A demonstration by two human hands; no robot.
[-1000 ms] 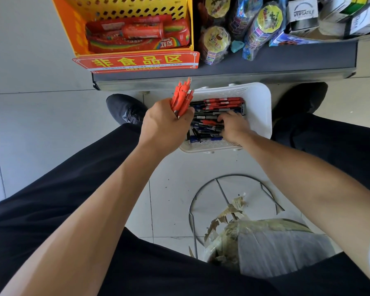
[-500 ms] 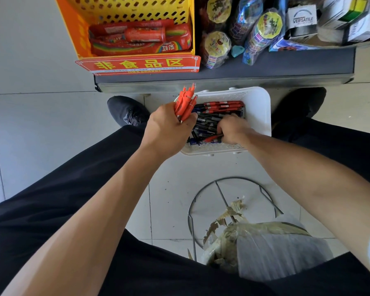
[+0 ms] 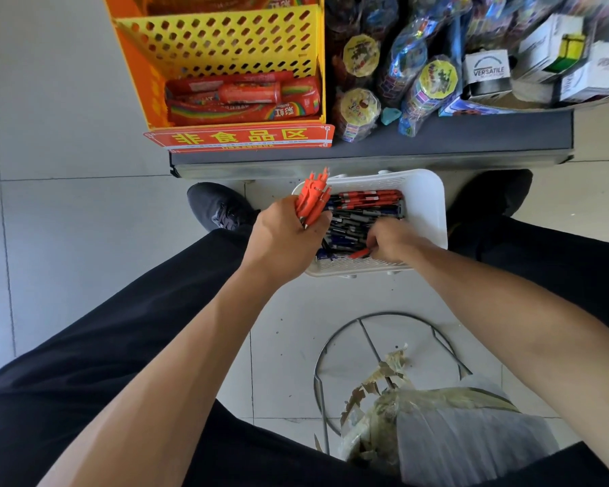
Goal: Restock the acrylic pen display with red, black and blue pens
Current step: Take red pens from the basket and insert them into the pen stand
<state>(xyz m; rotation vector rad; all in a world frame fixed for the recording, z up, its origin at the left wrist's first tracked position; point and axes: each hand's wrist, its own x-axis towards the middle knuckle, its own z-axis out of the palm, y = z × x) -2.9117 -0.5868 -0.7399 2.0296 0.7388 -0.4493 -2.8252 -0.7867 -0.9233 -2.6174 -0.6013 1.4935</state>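
The person stands over a white basket (image 3: 426,191) that sits on the tiled floor (image 3: 67,240) between two dark shoes, just in front of the low shelf (image 3: 366,152). Inside the basket lies a jumble of pens (image 3: 359,212): red ones along the far side, dark blue and black ones heaped beneath them.

The left hand (image 3: 285,237) hovers at the basket's left edge, its grip curled tight round a bunch of red pens (image 3: 312,200) that fans upward out of the fist. The right hand (image 3: 394,240) is down in the basket, fingers bent, its grip pinching a single red pen (image 3: 360,254) near the basket's near rim, the pen lying almost flat and poking out to the left of the knuckles.

On the shelf stands a yellow and orange perforated crate (image 3: 218,47) holding red candy packs, with a red sign (image 3: 239,137) across its front; bagged toys and small boxes crowd the right. Nearer the person, a wire ring stand (image 3: 363,332) rests on the floor beside a taped bundle (image 3: 447,434).
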